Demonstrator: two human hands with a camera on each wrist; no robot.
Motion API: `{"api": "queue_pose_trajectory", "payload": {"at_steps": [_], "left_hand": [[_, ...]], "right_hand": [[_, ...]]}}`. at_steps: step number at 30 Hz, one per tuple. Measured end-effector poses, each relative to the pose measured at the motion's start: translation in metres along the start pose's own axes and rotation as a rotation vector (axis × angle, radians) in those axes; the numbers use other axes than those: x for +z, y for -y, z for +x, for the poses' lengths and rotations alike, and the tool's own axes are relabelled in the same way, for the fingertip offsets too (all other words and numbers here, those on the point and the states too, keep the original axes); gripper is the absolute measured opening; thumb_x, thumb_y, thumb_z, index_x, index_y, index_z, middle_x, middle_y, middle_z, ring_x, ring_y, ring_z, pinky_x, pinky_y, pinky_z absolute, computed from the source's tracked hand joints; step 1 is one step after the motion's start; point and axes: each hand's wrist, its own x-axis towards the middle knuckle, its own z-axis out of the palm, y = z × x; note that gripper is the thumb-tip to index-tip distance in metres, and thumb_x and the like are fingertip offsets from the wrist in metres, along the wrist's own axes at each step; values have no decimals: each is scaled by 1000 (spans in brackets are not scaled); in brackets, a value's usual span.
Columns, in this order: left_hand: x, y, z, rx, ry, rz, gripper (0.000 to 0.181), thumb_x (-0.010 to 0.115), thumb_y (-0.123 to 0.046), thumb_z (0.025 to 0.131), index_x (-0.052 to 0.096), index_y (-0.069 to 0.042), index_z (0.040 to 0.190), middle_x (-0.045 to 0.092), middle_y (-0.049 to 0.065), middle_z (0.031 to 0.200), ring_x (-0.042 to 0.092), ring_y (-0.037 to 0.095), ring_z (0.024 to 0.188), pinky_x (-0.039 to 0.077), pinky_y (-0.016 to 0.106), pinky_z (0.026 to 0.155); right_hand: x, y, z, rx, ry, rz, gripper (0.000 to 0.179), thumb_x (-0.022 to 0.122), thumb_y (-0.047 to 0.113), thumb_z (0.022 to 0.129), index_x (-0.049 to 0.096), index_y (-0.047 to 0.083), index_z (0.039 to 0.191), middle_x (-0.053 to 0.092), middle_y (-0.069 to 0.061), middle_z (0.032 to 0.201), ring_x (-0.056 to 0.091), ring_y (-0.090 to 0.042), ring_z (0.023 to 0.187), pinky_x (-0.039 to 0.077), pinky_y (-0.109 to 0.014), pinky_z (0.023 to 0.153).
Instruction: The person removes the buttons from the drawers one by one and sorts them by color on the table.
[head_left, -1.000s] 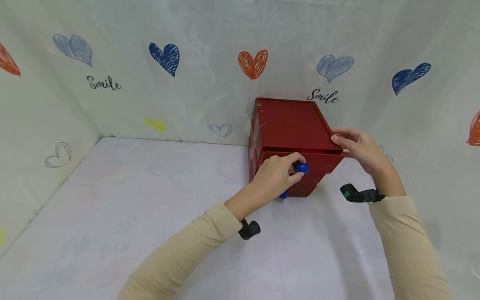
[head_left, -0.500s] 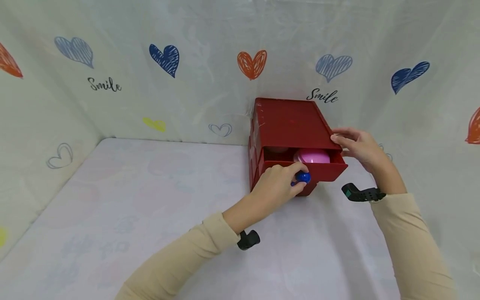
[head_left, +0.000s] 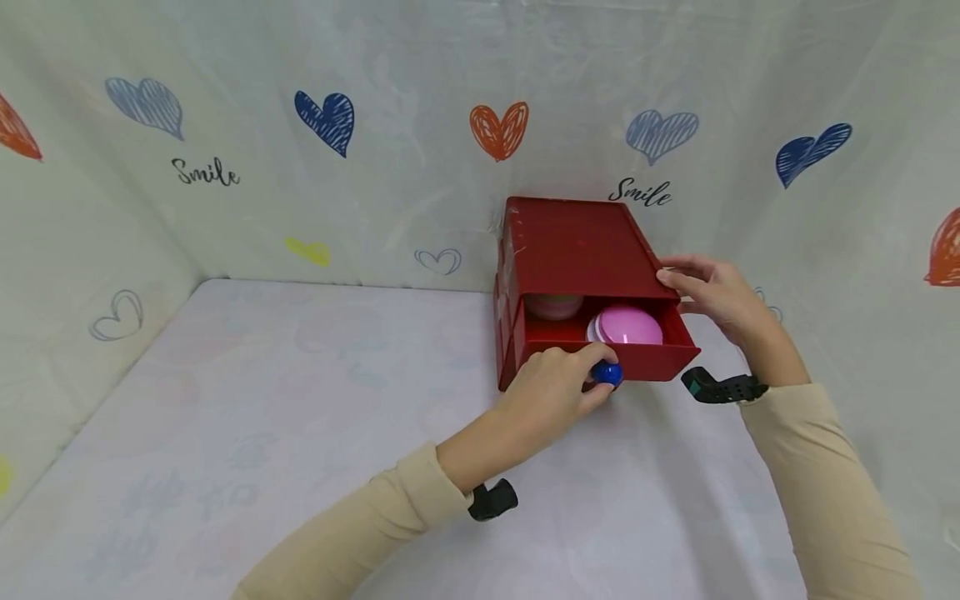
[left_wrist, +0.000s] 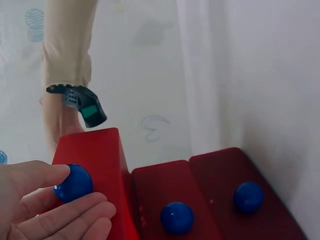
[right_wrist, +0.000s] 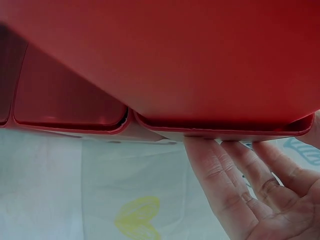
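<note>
A red drawer cabinet [head_left: 577, 246] stands against the back curtain, its top drawer [head_left: 660, 364] pulled partly out. My left hand [head_left: 547, 392] pinches that drawer's round blue knob [left_wrist: 74, 184] between thumb and fingers. Inside the drawer, on the right, lies a round pink-topped container [head_left: 630, 325] with a white side. Deeper on the left is a pale pink round thing [head_left: 553, 308], partly hidden under the cabinet top. My right hand [head_left: 716, 296] rests at the cabinet's right edge, thumb on the top and straight fingers [right_wrist: 212, 175] touching the side wall.
Below the pulled drawer, two closed drawers carry blue knobs, a nearer knob [left_wrist: 177, 217] and a lower knob [left_wrist: 248, 197]. A white-covered table [head_left: 300, 400] spreads to the left and front. A pale curtain [head_left: 420, 183] with printed hearts closes off the back and sides.
The top drawer has slid from closed to partly out, toward me, with my left hand on its knob. Its contents have come into view. My right hand stays at the cabinet edge.
</note>
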Motion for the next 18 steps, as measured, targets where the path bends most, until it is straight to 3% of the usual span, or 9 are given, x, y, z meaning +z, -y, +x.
{"api": "queue_pose_trajectory", "payload": {"at_steps": [12, 18], "left_hand": [[-1, -3, -7, -9, -2, -19, 32, 64, -27, 88, 60, -15, 118, 71, -1, 88, 53, 0, 58, 40, 4, 53], [-2, -7, -11, -10, 17, -41, 33, 64, -27, 88, 59, -15, 119, 71, -1, 88, 51, -1, 54, 39, 4, 52]], "right_hand": [[1, 3, -1, -18, 11, -7, 66, 53, 46, 90, 37, 6, 140, 51, -14, 126, 58, 2, 87, 55, -26, 78], [-1, 2, -1, -28, 21, 1, 65, 53, 45, 90, 37, 5, 140, 56, -5, 119, 58, 2, 86, 55, -25, 77]]}}
